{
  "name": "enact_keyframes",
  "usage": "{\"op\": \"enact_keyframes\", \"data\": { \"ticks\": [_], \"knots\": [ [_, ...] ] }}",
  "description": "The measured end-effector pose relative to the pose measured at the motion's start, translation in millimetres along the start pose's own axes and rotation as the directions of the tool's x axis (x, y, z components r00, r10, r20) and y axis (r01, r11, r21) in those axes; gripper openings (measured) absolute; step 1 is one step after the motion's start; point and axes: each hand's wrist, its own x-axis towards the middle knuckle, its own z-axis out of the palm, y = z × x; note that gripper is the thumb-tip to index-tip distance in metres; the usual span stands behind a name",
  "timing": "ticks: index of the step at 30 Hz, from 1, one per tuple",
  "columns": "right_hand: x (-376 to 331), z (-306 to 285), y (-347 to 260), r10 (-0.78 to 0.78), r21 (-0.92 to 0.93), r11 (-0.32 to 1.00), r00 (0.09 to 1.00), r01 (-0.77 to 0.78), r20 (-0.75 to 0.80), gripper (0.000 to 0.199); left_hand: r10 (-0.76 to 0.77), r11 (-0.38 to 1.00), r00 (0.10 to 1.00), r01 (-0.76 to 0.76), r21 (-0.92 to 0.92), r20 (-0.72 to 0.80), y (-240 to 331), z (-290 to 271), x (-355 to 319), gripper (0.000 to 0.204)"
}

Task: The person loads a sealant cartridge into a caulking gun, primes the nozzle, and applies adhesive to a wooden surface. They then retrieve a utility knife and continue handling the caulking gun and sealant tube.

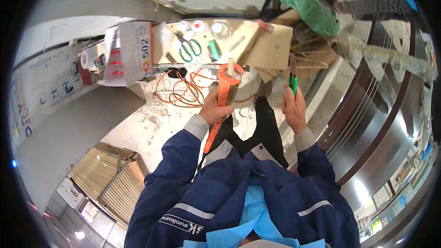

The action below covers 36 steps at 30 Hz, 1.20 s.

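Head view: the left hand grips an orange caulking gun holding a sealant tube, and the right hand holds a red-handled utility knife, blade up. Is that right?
Not quite. The head view shows the knife handle is green, not red: the right hand holds a green-handled utility knife, blade up. The rest stands: the left hand grips the orange caulking gun with its sealant tube.

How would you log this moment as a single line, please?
left hand: grips orange caulking gun | right hand: holds green utility knife | nozzle up
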Motion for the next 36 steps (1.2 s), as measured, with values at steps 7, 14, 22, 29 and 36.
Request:
{"op": "enact_keyframes", "data": {
  "ticks": [7, 14, 22, 29, 36],
  "knots": [
    [-25.1, 61.4, -66.2, -0.053, 0.067, 0.997, 0.987, 0.043, 0.151, 0.023, 0.330, 0.942, 0.932, -0.336, -0.020, -0.154, 29.6, -40.6, -58.5, 0.049],
    [-56.8, 126.0, -107.0, -0.165, 0.071, 0.986, 0.944, 0.150, 0.284, 0.019, 0.457, 0.872, 0.856, -0.485, -0.066, -0.239, 30.3, -75.2, -109.3, 0.051],
    [-77.6, 186.2, -127.0, -0.167, -0.011, 0.984, 0.946, 0.177, 0.280, 0.025, 0.471, 0.849, 0.838, -0.515, -0.116, -0.276, 31.4, -102.9, -154.4, 0.048],
    [-87.5, 187.9, -89.1, -0.016, -0.367, 0.927, 0.986, 0.076, 0.164, 0.031, 0.491, 0.433, 0.551, -0.827, -0.359, -0.675, 74.3, -134.1, -154.6, 0.049],
    [-124.6, 179.3, -84.2, -0.305, -0.242, 0.902, 0.924, 0.358, 0.232, 0.042, 0.391, -0.028, 0.497, -0.835, -0.550, -0.775, 131.9, -134.2, -156.9, 0.067]
  ]
}}
